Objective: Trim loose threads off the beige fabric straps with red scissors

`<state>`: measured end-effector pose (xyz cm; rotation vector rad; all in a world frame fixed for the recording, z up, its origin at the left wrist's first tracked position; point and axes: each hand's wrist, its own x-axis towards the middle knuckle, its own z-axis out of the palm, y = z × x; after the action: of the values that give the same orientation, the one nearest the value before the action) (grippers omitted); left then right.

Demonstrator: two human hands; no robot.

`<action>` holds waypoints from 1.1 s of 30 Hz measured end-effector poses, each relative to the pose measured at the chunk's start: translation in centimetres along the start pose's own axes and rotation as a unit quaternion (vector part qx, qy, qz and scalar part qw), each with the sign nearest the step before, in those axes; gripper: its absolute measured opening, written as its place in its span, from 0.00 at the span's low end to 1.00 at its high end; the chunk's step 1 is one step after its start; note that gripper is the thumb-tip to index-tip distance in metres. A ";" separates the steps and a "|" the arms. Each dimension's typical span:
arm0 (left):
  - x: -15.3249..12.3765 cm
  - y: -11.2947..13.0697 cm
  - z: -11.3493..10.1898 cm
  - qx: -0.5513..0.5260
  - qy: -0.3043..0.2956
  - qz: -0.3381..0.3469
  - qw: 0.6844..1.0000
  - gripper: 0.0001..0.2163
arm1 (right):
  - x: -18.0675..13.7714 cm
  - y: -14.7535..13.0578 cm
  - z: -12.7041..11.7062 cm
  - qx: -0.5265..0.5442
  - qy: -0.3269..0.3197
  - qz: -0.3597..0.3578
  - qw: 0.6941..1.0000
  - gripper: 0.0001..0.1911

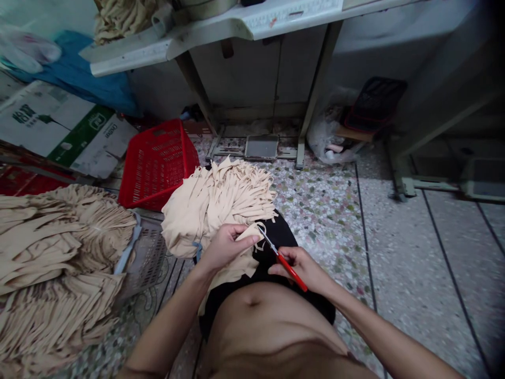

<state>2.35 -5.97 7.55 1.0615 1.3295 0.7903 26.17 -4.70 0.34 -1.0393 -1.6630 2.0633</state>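
Observation:
Between the thumb and fingers of my left hand (224, 245) is a beige fabric piece (248, 231), its narrow strip end curling out to the right. My right hand (302, 266) grips red-handled scissors (291, 272), whose metal blades reach up-left to the strip beside my left fingertips. Whether the blades are parted cannot be made out. A large bundle of beige fabric pieces (221, 192) rests against my lap just beyond my hands, with a blue-grey tie at its lower left. More beige cloth hangs below my left hand over the black clothing on my legs.
To the left, heaps of beige fabric (59, 247) fill a grey plastic basket (148, 252). Behind stand a red basket (153, 163) and a white-green carton (67, 126). A worktable (213, 37) with metal legs and a foot pedal (261, 147) is ahead; a plastic bag (329, 139) lies right.

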 end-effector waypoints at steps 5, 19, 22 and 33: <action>-0.2 -0.1 -0.1 0.010 -0.022 0.003 1.000 0.15 | -0.5 -0.1 -0.6 -0.031 -0.059 -0.047 0.997 0.27; 0.5 -0.1 0.8 0.057 -0.108 -0.009 0.992 0.17 | -0.1 0.7 -0.5 -0.062 -0.016 -0.087 0.994 0.26; 0.6 -0.1 0.9 0.061 -0.112 -0.011 0.992 0.16 | -0.1 1.0 -0.4 -0.050 0.000 -0.074 0.996 0.26; 0.4 -0.1 0.4 0.062 -0.058 -0.001 0.996 0.16 | -0.3 2.6 0.1 -0.003 0.130 -0.073 0.989 0.29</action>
<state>2.79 -5.70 7.25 1.1852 1.2937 0.6412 26.88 -5.72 -1.94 -1.0987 -1.5639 1.7492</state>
